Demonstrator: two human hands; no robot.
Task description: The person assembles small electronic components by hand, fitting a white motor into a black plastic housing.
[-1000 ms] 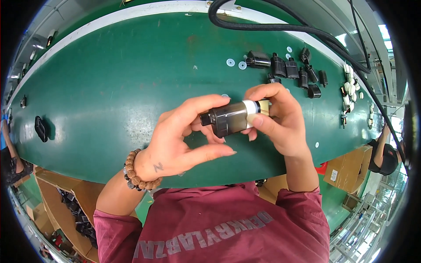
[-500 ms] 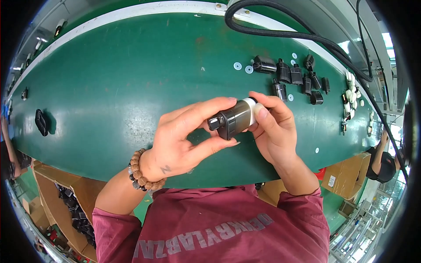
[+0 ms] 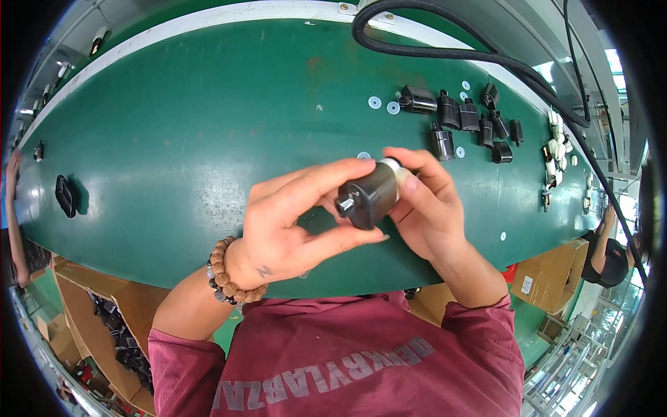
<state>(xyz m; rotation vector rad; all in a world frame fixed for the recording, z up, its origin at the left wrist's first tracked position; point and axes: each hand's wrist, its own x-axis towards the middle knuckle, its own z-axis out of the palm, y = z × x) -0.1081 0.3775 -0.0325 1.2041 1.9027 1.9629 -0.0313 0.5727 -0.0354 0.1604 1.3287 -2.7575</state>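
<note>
Above the middle of the green table (image 3: 174,153), I hold a dark, see-through plastic cartridge (image 3: 372,191) with a flattened body and a short narrow spout. My left hand (image 3: 288,219) grips its sides between the index finger and thumb, the spout facing lower left. My right hand (image 3: 434,205) pinches the other end, where a white end piece (image 3: 392,165) shows partly between its fingers. How far that piece sits inside the body is hidden. Just beyond the left fingertips lies a pale round washer (image 3: 363,156).
Several black cartridges (image 3: 469,117) and pale washers (image 3: 374,103) are scattered at the far right. White parts (image 3: 556,149) are heaped near the right edge. A black piece (image 3: 66,196) lies far left. A thick black cable (image 3: 445,52) arches overhead. Cardboard boxes (image 3: 545,278) flank me below the table.
The cartridge has tipped so its spout points more downward and toward me. My right hand has shifted slightly left. A washer beyond my left fingertips now shows. Another person's arm appears at the left edge.
</note>
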